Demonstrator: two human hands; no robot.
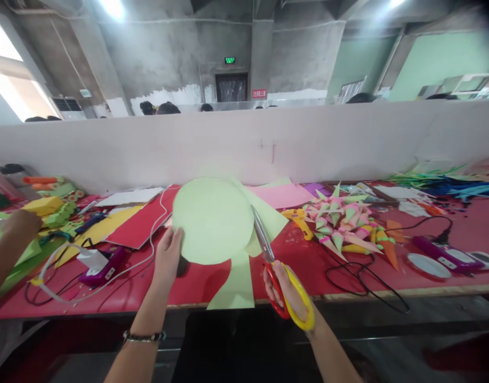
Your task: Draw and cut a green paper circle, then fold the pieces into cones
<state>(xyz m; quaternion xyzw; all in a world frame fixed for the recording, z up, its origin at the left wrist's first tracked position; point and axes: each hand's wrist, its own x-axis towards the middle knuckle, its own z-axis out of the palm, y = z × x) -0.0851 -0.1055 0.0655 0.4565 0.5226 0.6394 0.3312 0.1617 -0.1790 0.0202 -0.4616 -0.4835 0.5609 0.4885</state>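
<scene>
Pale green foam or paper, cut to a large round shape (pixel 212 221), is held up over the table by my left hand (pixel 168 250), which pinches its left edge. My right hand (pixel 282 290) grips scissors (pixel 264 234) with one red and one yellow handle loop. Their blades point up and away along the right edge of the round piece, and they look nearly closed. A curved green offcut (pixel 238 284) hangs below the round piece toward the table's front edge. More of the green sheet (pixel 270 218) spreads behind the blades.
A yellow glue gun (pixel 300 221) lies beside a heap of pink and green foam cones (pixel 344 218). Purple power strips (pixel 104 268) with trailing cables sit on both sides. Another person's hand (pixel 21 226) works at the far left. A white partition (pixel 212 143) stands behind the red table.
</scene>
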